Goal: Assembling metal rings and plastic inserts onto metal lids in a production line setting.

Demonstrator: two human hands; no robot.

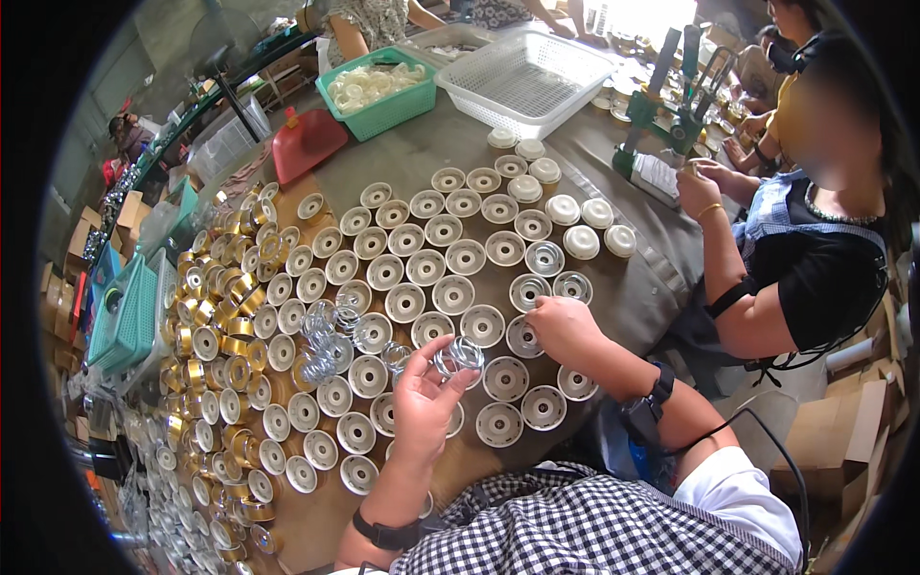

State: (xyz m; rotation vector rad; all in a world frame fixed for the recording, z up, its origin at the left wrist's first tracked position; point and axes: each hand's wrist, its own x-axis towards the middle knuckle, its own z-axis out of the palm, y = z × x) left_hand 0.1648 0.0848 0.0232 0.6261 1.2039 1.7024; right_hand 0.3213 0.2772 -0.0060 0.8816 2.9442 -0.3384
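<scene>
My left hand [428, 402] is closed round a few shiny metal coil springs [460, 356], held above the rows of cups. My right hand [567, 331] reaches down with fingers pinched at a round white cup [524, 337]; its fingertips hide whatever they hold. Near it, a few cups have a spring inside, such as this spring-fitted cup [544, 258]. Many round white cups [443, 230] with a small centre hole stand in rows on the table. A heap of loose springs [326, 335] lies among the cups left of my left hand.
Gold-rimmed cups [235, 326] pile up at left. White capped pieces [582, 241] stand at right. Farther back are a red dustpan [307, 144], a green basket [381, 115] of pale rings, a white basket [525, 123], and a co-worker [795, 249] by a green hand press [647, 110].
</scene>
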